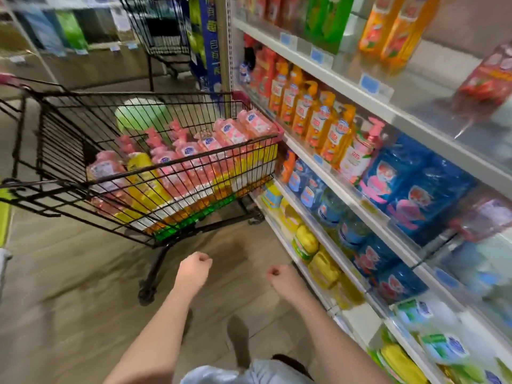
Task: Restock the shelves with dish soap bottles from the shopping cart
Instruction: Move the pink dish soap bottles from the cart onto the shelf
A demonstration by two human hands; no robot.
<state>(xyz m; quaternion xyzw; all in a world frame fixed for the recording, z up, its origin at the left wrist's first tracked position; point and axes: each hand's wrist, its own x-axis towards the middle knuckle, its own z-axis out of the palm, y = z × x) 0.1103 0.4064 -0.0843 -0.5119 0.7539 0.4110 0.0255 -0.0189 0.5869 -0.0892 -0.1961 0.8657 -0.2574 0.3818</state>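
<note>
A black wire shopping cart [69, 151] stands on the floor left of the shelves, its front corner close to them. It holds several pink dish soap bottles [191, 151] and yellow ones [144, 178]. The shelves [340, 79] on the right carry orange pump bottles [318, 120], a pink pump bottle [360, 153], blue refill packs [410, 187] and yellow bottles [307, 242] lower down. My left hand [194, 270] and my right hand [282, 278] hang in front of me, below the cart, fingers curled into fists and holding nothing.
A second wire cart [163, 29] stands further down the aisle beside a blue sign [210, 42]. A green bag [141, 115] lies at the back of the near cart. Wooden floor stretches between me and the cart. A yellow-green object [4, 214] pokes in at the left edge.
</note>
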